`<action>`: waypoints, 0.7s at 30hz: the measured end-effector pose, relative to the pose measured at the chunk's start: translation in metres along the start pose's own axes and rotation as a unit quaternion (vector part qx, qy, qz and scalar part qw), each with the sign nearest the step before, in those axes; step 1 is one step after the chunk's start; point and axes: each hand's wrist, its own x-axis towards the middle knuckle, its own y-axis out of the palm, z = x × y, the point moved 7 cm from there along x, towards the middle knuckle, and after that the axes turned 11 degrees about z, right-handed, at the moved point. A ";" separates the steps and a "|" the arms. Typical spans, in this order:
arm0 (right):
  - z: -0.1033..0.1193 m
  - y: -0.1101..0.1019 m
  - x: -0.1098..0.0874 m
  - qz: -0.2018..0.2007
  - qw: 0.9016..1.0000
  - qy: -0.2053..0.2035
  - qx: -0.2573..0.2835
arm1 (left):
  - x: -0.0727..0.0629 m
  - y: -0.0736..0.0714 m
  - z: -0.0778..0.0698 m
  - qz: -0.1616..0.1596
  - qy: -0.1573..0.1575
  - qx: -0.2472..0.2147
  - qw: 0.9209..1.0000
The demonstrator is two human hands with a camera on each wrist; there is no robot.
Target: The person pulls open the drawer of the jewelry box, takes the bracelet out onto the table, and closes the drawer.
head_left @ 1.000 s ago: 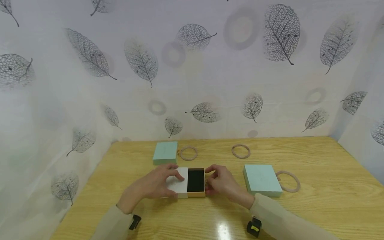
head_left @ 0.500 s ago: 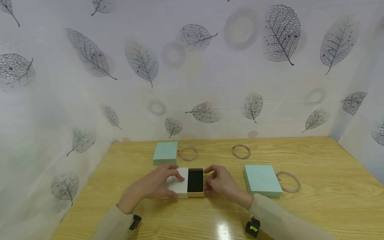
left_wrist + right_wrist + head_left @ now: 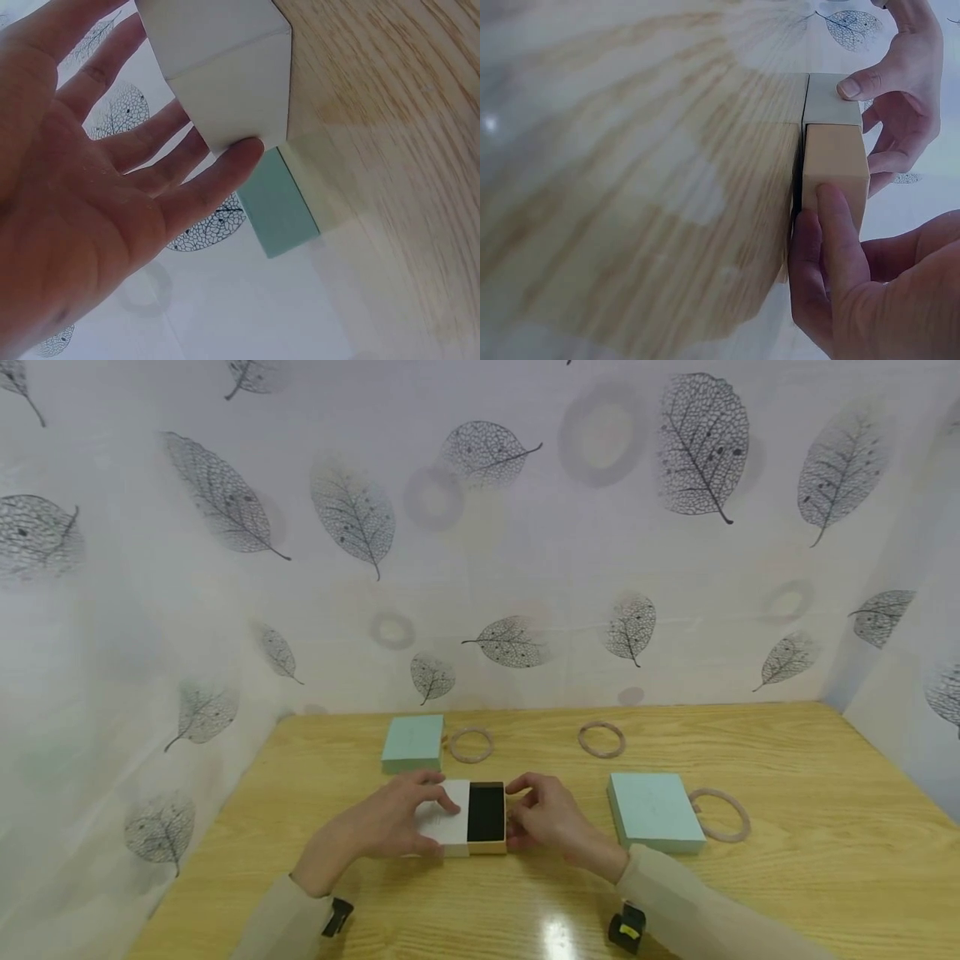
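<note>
A white box sleeve [image 3: 454, 792] lies on the table in the middle of the head view. My left hand [image 3: 386, 818] grips it from the left, thumb on the near side and fingers over the top and far side. Out of the sleeve's right end sticks a tan drawer [image 3: 487, 847] with a black lining [image 3: 487, 812]. My right hand [image 3: 555, 822] holds the drawer's right end. In the right wrist view, fingertips [image 3: 832, 202] press on the drawer's side and end. The left wrist view shows the sleeve's closed end close to the palm.
Two mint-green boxes stand on the wooden table [image 3: 810, 893], one at the back left [image 3: 414, 740] and one at the right [image 3: 656, 810]. Pinkish bangles lie beside the left box [image 3: 471, 760], at the back [image 3: 601, 753] and beside the right box [image 3: 738, 835]. A leaf-print curtain [image 3: 525, 568] hangs behind.
The drawer has slid a little to the left into the white sleeve, and my right hand has moved left with it. My left hand and the sleeve have stayed in place.
</note>
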 end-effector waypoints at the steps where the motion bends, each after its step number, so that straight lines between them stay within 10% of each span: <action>1: 0.000 0.000 0.001 -0.001 1.000 0.001 -0.001 | 0.000 0.000 0.000 0.000 -0.002 0.000 1.000; 21: -0.002 0.007 0.008 -0.001 1.000 0.010 0.019 | -0.001 -0.002 -0.001 0.007 -0.002 -0.004 1.000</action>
